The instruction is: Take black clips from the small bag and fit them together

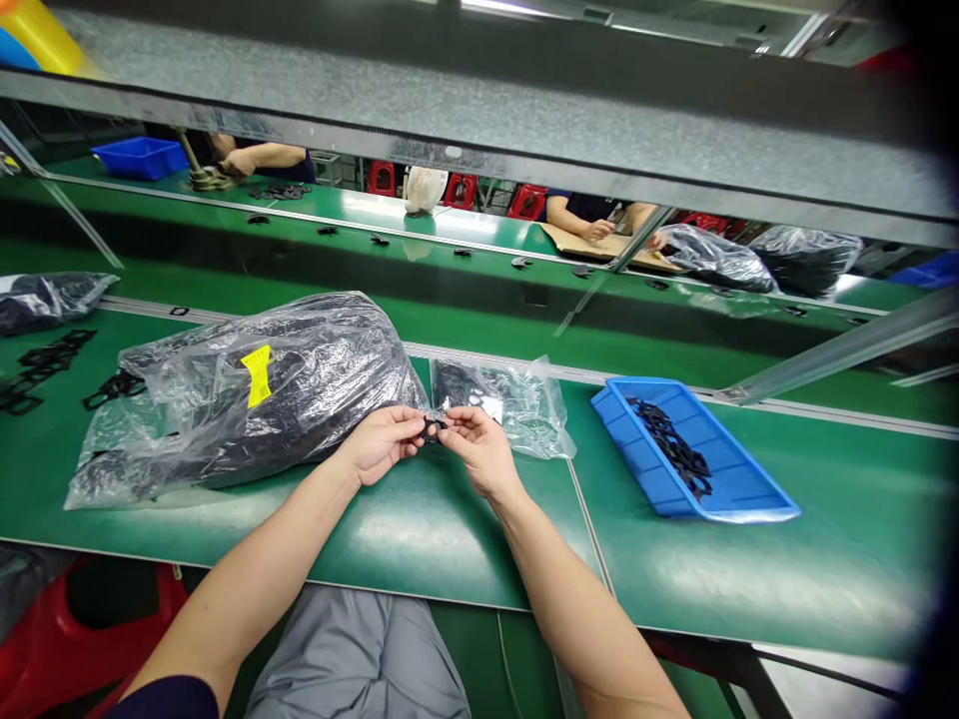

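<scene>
Between my two hands is a small black part (433, 430) with openings in it; its exact kind I cannot make out. My left hand (386, 442) pinches its left side with thumb and fingers. On the other side, my right hand (478, 447) is closed on it too. A large clear plastic bag (330, 350) full of dark pieces, with a yellow label (259, 375), lies beside my left hand. Just behind my right hand rests a smaller clear bag (524, 399) with dark contents.
To the right stands a blue bin (738, 479) with several black parts (670, 444) inside. More black parts (49, 364) lie at the far left. Beyond a moving-belt-like green strip (420, 285) carrying spaced parts, co-workers' hands (599, 231) are busy. A metal shelf (479, 110) hangs overhead.
</scene>
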`<act>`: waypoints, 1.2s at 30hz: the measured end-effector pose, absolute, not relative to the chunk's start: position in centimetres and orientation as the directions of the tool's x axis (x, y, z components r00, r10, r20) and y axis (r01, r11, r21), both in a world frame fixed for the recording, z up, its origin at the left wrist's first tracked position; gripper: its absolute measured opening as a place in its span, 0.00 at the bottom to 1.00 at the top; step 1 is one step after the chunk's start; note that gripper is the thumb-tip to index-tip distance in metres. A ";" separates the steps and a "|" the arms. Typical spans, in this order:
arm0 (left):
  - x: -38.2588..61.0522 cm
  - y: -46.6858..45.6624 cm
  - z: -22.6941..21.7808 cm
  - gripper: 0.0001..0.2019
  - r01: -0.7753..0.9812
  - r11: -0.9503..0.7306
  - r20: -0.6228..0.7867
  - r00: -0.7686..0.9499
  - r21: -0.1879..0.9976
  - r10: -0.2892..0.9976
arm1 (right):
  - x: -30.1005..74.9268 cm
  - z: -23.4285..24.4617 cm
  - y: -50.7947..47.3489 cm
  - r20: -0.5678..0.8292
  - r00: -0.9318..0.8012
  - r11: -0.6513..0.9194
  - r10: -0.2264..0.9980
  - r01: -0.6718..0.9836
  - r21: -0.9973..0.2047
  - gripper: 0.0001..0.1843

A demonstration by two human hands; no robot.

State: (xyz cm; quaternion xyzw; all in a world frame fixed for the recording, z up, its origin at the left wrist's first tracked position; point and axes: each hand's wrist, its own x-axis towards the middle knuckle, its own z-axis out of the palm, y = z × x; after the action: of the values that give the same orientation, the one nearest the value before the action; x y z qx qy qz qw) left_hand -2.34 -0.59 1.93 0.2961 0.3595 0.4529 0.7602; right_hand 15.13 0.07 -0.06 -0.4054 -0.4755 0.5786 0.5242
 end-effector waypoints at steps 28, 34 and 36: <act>-2.1 -0.6 1.6 0.10 -0.488 0.358 -0.254 0.266 0.796 0.930 | 15.1 1.0 -0.3 -0.189 -0.114 -0.220 0.975 -0.397 -0.891 0.20; -2.1 -0.6 1.3 0.10 -0.499 0.354 -0.247 0.270 0.791 0.931 | 15.8 1.2 0.0 -0.241 -0.225 -0.316 0.944 -0.408 -0.857 0.28; -2.1 -0.6 1.2 0.10 -0.498 0.357 -0.253 0.266 0.790 0.930 | 15.9 1.3 0.0 -0.254 -0.263 -0.345 0.931 -0.402 -0.848 0.28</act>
State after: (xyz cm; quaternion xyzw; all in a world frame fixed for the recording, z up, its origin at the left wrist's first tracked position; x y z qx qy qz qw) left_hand -2.06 -0.60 1.23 0.2959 0.3651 0.4836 0.7384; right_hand 15.92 -0.03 1.27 -0.3930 -0.3367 0.7197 0.4628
